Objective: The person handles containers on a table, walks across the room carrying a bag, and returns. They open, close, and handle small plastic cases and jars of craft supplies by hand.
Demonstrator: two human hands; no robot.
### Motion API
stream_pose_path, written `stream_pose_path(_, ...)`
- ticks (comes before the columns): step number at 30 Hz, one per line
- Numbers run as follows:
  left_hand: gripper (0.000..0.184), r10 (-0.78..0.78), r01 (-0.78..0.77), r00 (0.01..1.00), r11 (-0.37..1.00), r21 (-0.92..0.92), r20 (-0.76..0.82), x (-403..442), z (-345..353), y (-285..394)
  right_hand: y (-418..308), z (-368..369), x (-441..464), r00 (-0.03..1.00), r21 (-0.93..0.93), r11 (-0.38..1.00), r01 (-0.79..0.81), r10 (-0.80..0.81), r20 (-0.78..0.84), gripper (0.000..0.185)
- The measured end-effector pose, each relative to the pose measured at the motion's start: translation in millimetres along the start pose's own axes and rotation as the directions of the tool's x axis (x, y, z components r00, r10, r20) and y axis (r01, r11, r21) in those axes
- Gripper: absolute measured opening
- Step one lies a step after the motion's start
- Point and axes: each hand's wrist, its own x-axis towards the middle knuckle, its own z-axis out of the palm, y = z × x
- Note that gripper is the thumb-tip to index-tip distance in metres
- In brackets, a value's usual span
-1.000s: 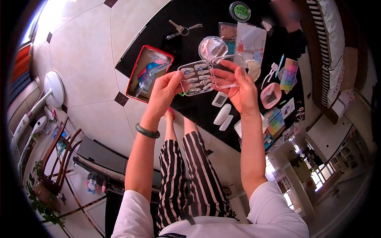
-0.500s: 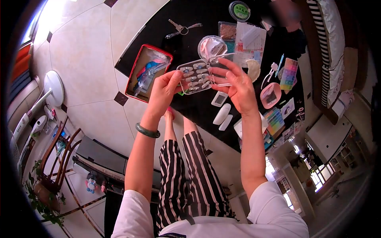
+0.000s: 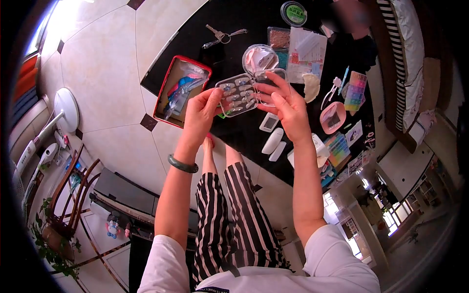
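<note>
A white fan [image 3: 68, 108] stands at the far left, and a red-rimmed box [image 3: 165, 88] of plastic-wrapped items sits at the edge of the black table [image 3: 246, 14]. In front of the box, the left hand [image 3: 198, 110], with a dark bangle [image 3: 183, 164] on its wrist, holds the left edge of a clear case [image 3: 239, 114] between thumb and fingers. A bunch of keys [image 3: 220, 36] lies farther back on the table. The case is held open and tilted above the table, with rows of decorated nail tips [image 3: 235, 97] in its left half. Its clear lid [image 3: 285, 77], to the right, overlaps the view of a round container [image 3: 260, 59]. The right hand [image 3: 293, 115] is at this lid, fingers slightly spread; whether they grip it, I cannot tell. Farther right lie a pink dish [image 3: 324, 120] and a colour chart [image 3: 355, 90].
</note>
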Motion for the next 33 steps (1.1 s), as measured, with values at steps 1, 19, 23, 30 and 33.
stream_pose_path(1, 0.035, 0.001, -0.001, 1.0, 1.0, -0.001, 0.001, 0.0, 0.6, -0.6, 1.0, 0.2, -0.2, 1.0, -0.033, 0.999, 0.017, -0.017, -0.008, 0.042)
stream_pose_path(19, 0.032, 0.045, -0.047, 0.997, 0.998, -0.03, -0.064, -0.7, 17.3, -2.1, 0.9, 17.6, -0.5, 0.959, -0.645, 0.724, 0.244, -0.278, 0.05, 0.056)
stream_pose_path(23, 0.031, 0.055, -0.054, 0.997, 0.998, 0.021, -0.05, -1.0, 23.5, -0.7, 7.4, 32.7, -3.5, 0.88, -0.752, 0.527, 0.395, -0.451, 0.146, 0.084)
stream_pose_path(30, 0.03, 0.038, -0.038, 0.999, 0.999, -0.001, 0.004, 3.1, 21.4, -9.8, 26.3, 30.4, 5.1, 0.865, -0.623, 0.701, 0.347, -0.496, -0.076, 0.057)
stream_pose_path(33, 0.034, 0.041, -0.041, 0.999, 0.999, 0.005, 0.016, 0.0, 26.2, -13.4, 36.4, 19.2, 12.8, 0.957, -0.322, 0.942, 0.095, -0.176, -0.232, 0.031)
